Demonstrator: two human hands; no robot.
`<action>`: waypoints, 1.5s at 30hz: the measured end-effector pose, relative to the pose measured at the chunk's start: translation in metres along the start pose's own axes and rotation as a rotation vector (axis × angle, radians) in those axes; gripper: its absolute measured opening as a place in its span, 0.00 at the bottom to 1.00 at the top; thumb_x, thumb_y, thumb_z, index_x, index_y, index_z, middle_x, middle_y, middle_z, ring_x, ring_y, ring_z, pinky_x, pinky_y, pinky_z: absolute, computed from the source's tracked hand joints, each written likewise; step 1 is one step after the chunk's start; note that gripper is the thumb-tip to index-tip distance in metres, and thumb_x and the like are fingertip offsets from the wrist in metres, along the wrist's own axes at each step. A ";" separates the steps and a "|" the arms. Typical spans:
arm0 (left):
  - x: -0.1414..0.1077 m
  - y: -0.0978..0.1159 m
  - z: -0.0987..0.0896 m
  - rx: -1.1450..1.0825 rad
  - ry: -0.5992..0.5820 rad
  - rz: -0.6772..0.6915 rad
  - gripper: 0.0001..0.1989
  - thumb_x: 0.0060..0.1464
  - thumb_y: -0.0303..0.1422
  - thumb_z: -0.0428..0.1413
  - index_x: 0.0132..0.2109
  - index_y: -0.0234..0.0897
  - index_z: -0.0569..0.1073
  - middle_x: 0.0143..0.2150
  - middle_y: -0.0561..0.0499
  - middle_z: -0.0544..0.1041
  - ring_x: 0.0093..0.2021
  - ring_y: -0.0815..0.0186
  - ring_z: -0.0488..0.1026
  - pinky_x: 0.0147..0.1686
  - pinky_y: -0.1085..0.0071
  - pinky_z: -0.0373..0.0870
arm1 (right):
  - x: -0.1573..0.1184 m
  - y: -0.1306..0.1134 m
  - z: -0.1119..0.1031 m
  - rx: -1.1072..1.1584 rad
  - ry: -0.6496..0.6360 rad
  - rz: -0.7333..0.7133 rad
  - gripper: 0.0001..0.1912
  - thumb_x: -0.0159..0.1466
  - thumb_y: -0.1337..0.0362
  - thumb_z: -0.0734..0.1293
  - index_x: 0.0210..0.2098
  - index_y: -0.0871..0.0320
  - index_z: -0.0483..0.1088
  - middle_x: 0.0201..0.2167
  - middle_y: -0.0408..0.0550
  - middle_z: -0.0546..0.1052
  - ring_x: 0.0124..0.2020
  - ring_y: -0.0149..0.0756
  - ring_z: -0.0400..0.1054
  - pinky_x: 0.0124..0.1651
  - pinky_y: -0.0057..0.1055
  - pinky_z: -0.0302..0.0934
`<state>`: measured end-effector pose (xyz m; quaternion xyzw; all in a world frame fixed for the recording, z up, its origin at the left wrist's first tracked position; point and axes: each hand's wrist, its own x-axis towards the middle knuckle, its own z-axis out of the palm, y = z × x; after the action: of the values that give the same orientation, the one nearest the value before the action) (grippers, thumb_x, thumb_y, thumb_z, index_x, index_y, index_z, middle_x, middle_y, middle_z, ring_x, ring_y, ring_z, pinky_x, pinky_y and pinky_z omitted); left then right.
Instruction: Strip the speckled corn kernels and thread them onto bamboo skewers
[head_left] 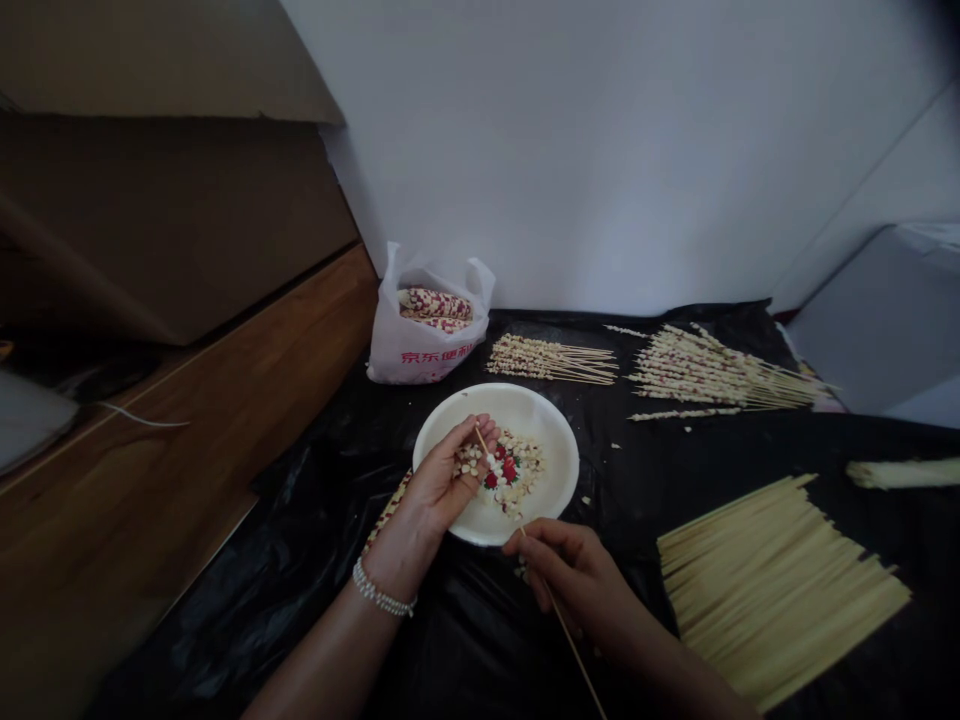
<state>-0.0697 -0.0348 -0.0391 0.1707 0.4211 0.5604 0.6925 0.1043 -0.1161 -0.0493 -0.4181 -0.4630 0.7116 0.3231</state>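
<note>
My left hand (pixel 448 470) is cupped, palm up, over the near left of a white bowl (pixel 551 410), with loose corn kernels (pixel 466 462) lying in its palm. Between the thumb and fingers of my right hand (pixel 566 562) is a thin wooden skewer (pixel 574 648). Its far tip reaches the fingers of my left hand, and a few pale kernels seem to be threaded near that end. More cream and dark-red kernels lie in the bowl, partly over a red flower print. Partly hidden behind my left forearm is a speckled corn cob (pixel 387 515).
A white plastic bag (pixel 420 355) of corn cobs stands behind the bowl. Kernel-loaded skewers lie in a small bundle (pixel 551 358) and a larger pile (pixel 697 370). Bare skewers (pixel 780 590) are spread at right. Black plastic sheeting (pixel 292 560) covers the floor; a cardboard box (pixel 172 220) is at left.
</note>
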 end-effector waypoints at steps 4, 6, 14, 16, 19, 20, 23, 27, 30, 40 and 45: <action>0.003 0.001 -0.005 0.041 0.081 -0.049 0.18 0.47 0.25 0.63 0.47 0.40 0.78 0.49 0.44 0.79 0.59 0.54 0.69 0.57 0.63 0.67 | 0.000 -0.001 0.001 0.004 -0.001 0.005 0.22 0.62 0.46 0.66 0.35 0.60 0.75 0.12 0.35 0.65 0.10 0.21 0.48 0.14 0.21 0.40; 0.004 0.003 -0.005 0.041 0.088 -0.055 0.17 0.47 0.26 0.63 0.47 0.40 0.78 0.49 0.45 0.79 0.59 0.53 0.69 0.56 0.62 0.68 | 0.000 -0.001 0.001 0.003 0.000 0.004 0.22 0.61 0.45 0.66 0.35 0.60 0.75 0.12 0.35 0.65 0.10 0.21 0.48 0.14 0.21 0.40; -0.008 0.003 0.012 0.033 0.048 -0.080 0.12 0.49 0.26 0.63 0.43 0.35 0.79 0.47 0.42 0.80 0.54 0.57 0.74 0.47 0.71 0.72 | -0.002 -0.002 0.001 0.031 0.018 -0.017 0.20 0.62 0.47 0.65 0.34 0.59 0.75 0.12 0.36 0.65 0.10 0.21 0.48 0.15 0.22 0.40; -0.012 0.004 0.017 0.048 0.052 -0.073 0.10 0.49 0.26 0.63 0.42 0.35 0.79 0.46 0.42 0.81 0.52 0.59 0.75 0.43 0.74 0.72 | -0.002 -0.003 0.001 0.037 0.020 -0.009 0.20 0.62 0.48 0.65 0.34 0.59 0.75 0.12 0.36 0.65 0.10 0.20 0.48 0.15 0.22 0.40; -0.015 0.005 0.021 0.100 0.046 -0.105 0.09 0.50 0.29 0.64 0.40 0.33 0.79 0.45 0.42 0.81 0.49 0.60 0.76 0.38 0.76 0.73 | -0.002 -0.005 0.000 0.032 0.042 -0.016 0.19 0.62 0.48 0.66 0.35 0.59 0.75 0.12 0.36 0.66 0.10 0.21 0.49 0.15 0.22 0.40; -0.015 0.006 0.021 0.117 0.028 -0.115 0.09 0.50 0.30 0.64 0.39 0.33 0.80 0.44 0.42 0.81 0.48 0.60 0.76 0.38 0.75 0.73 | -0.002 -0.006 0.000 0.029 0.053 -0.019 0.19 0.62 0.48 0.66 0.35 0.58 0.75 0.12 0.36 0.66 0.10 0.21 0.49 0.15 0.22 0.40; -0.015 0.007 0.020 0.149 -0.016 -0.130 0.09 0.50 0.33 0.64 0.38 0.33 0.80 0.40 0.42 0.82 0.48 0.58 0.77 0.39 0.73 0.73 | -0.001 -0.007 -0.001 0.020 0.070 -0.027 0.19 0.62 0.48 0.66 0.35 0.58 0.75 0.12 0.36 0.66 0.11 0.22 0.50 0.16 0.23 0.41; -0.018 0.007 0.019 0.175 -0.068 -0.148 0.07 0.50 0.32 0.64 0.37 0.34 0.80 0.38 0.41 0.82 0.46 0.56 0.77 0.38 0.71 0.74 | 0.000 -0.006 -0.001 0.016 0.070 -0.036 0.19 0.62 0.48 0.66 0.35 0.59 0.75 0.12 0.37 0.66 0.11 0.22 0.52 0.16 0.23 0.42; -0.019 0.006 0.021 0.176 -0.082 -0.168 0.08 0.50 0.32 0.64 0.38 0.33 0.80 0.38 0.41 0.82 0.45 0.57 0.78 0.36 0.74 0.74 | 0.000 -0.005 -0.001 0.033 0.065 -0.033 0.19 0.62 0.48 0.66 0.35 0.59 0.75 0.12 0.36 0.66 0.11 0.22 0.51 0.16 0.23 0.41; -0.008 0.002 0.013 -0.076 -0.076 -0.164 0.20 0.46 0.11 0.52 0.45 0.30 0.77 0.51 0.39 0.77 0.55 0.58 0.73 0.58 0.64 0.69 | 0.003 -0.008 -0.009 0.104 0.125 -0.028 0.19 0.61 0.48 0.68 0.36 0.59 0.75 0.11 0.34 0.66 0.09 0.20 0.48 0.15 0.21 0.38; -0.010 0.002 0.016 -0.056 -0.025 -0.131 0.15 0.50 0.14 0.55 0.41 0.32 0.78 0.49 0.41 0.79 0.56 0.59 0.73 0.56 0.67 0.71 | 0.001 -0.005 -0.008 0.105 0.096 -0.008 0.17 0.62 0.49 0.68 0.34 0.58 0.75 0.11 0.35 0.66 0.10 0.19 0.50 0.15 0.21 0.40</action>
<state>-0.0584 -0.0396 -0.0245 0.1303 0.4070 0.5232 0.7373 0.1109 -0.1101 -0.0462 -0.4323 -0.4105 0.7129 0.3692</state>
